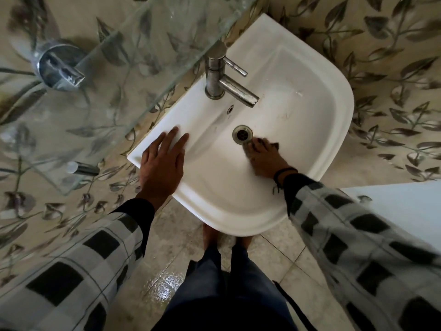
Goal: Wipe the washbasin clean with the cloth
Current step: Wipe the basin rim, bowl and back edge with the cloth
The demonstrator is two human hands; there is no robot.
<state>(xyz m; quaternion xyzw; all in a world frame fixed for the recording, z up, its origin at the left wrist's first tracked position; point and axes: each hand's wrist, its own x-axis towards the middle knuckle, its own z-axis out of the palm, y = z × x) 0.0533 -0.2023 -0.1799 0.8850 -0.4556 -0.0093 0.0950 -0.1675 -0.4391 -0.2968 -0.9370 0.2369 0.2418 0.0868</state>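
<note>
Your white washbasin (310, 103), glossy ceramic with a rounded front, sits against leaf-patterned wall tiles (393, 68) under a clear glass shelf (133, 56). A dull steel tap (222, 80) stands at its back. Your left hand (162, 163) lies flat, fingers straight, on the left rim. Your right hand (265, 158) presses a small dark cloth (276, 145), mostly hidden beneath it, into the bowl just beside the round metal drain (242, 134).

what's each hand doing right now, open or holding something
Left hand: open, flat on the basin rim.
Right hand: open, pressing the cloth by the drain.
</note>
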